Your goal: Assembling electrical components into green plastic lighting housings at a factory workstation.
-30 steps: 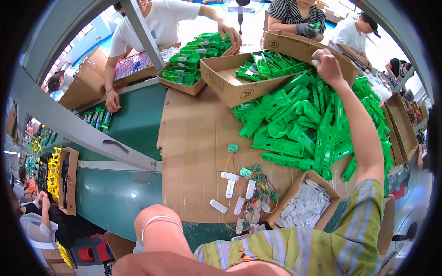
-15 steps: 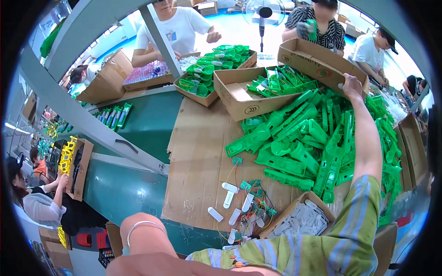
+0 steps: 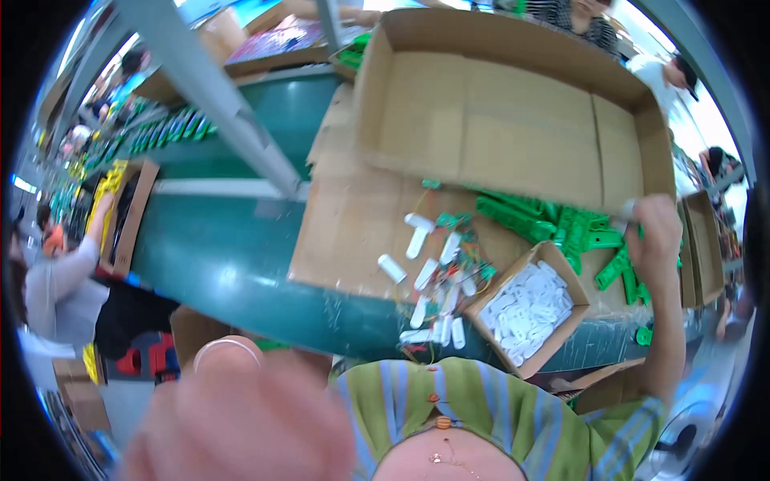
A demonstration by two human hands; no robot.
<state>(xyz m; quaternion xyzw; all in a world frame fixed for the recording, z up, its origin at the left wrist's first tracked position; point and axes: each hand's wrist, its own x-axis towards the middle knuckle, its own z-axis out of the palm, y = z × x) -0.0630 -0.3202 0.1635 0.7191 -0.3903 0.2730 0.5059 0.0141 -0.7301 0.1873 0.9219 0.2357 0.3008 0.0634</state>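
Note:
My right hand is closed on the near right corner of a large cardboard box. The box's inside shows bare brown board, and its front edge is blurred. Below that edge lie green plastic housings, most of the pile hidden behind the box. Very near the camera at lower left is my left hand, so smeared that its fingers do not show. It appears apart from the things on the table.
A small carton of white plastic pieces stands at the table's front. Beside it lie white parts with wires and small green circuit boards. A metal post rises at left. Other people work around the table.
The large box has come nearer and tilted to show its inside, covering much of the green pile. My right hand has moved toward me with it. The left hand has become blurred.

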